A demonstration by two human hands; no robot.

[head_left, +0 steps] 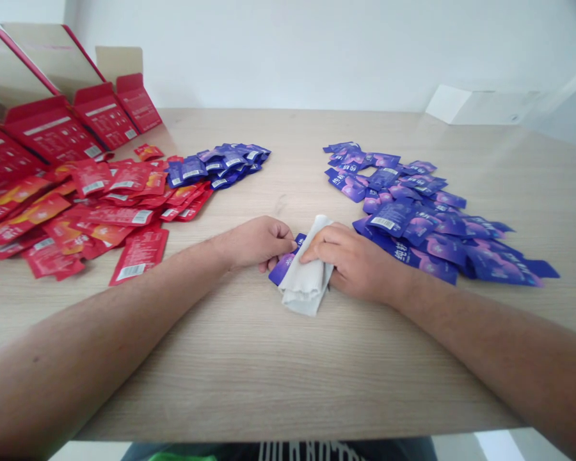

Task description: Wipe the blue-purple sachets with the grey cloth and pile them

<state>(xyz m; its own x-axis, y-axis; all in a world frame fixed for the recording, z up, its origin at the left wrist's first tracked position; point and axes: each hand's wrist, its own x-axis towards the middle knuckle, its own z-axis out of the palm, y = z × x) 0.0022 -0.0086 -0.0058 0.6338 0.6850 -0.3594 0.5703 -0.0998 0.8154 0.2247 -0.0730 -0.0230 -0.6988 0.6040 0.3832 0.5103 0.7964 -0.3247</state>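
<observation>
Over the middle of the table, my left hand (264,242) pinches the left edge of a purple sachet (281,269) between thumb and fingers. My right hand (352,259) is closed on a folded white cloth (303,285), which lies against the sachet's printed face and hides its right part. Right of my right hand spreads a pile of purple sachets (427,224). Beyond my left hand lies a smaller heap of blue-purple sachets (225,161), mostly with barcodes facing up.
Many red and orange sachets (100,211) are heaped at the left. Behind them stand several red boxes (52,128) with raised flaps. A white folded card or box (484,107) stands at the back right, near the white wall (288,57). The wooden table's front edge (288,435) is close to my body.
</observation>
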